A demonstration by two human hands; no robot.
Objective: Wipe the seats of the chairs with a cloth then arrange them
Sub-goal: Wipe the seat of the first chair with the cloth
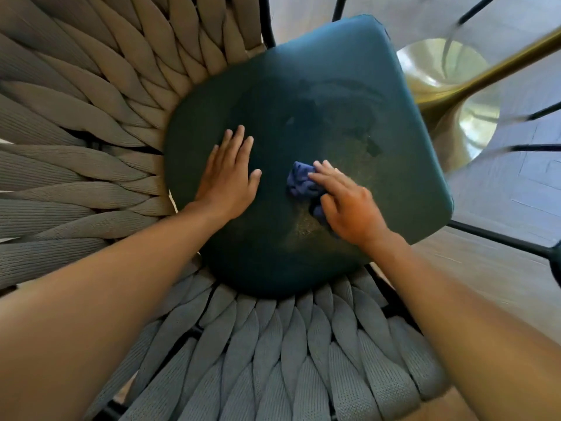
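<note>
From the head camera, looking straight down, a dark teal seat cushion fills the middle of the chair, ringed by thick woven grey rope bands that form the back and sides. The left hand lies flat on the cushion with fingers spread wide, holding nothing. The right hand presses a crumpled blue cloth against the seat, fingers curled over it, just beside the left hand. A dusty pale patch shows on the cushion below and beside the cloth. Beyond the seat's far right edge stands a gold table base on pale flooring. No writing or label is legible anywhere.
</note>
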